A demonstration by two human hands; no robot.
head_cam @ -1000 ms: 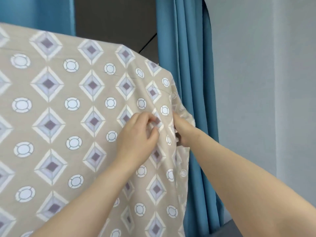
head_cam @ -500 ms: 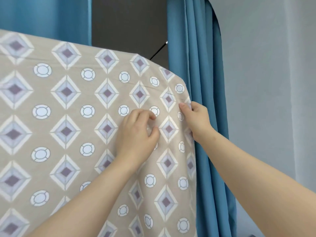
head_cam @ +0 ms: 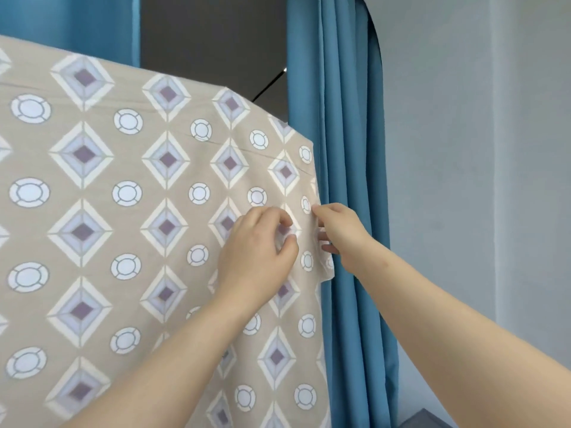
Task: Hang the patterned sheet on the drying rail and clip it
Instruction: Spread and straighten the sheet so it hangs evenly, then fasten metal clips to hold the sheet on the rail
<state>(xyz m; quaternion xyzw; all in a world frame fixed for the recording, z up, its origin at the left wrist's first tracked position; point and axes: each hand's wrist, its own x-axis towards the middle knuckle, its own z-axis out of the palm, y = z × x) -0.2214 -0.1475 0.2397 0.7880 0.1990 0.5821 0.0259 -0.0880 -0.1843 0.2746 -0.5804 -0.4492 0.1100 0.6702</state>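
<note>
The patterned sheet [head_cam: 129, 193], beige with purple diamonds and white rings, hangs draped over a rail that its top fold hides. It fills the left and middle of the view. My left hand [head_cam: 256, 254] pinches a bit of the fabric near the sheet's right edge with thumb and curled fingers. My right hand [head_cam: 340, 230] grips that right edge, its fingers wrapped behind the cloth. No clip shows in view.
A blue curtain [head_cam: 346, 149] hangs right behind the sheet's right edge, with a second blue curtain [head_cam: 71, 23] at the upper left. A dark gap [head_cam: 213, 41] lies between them. A pale grey wall [head_cam: 479, 180] fills the right side.
My right hand has slid down the sheet's right edge and its fingers have gone behind the cloth. My left hand keeps its pinch in about the same spot.
</note>
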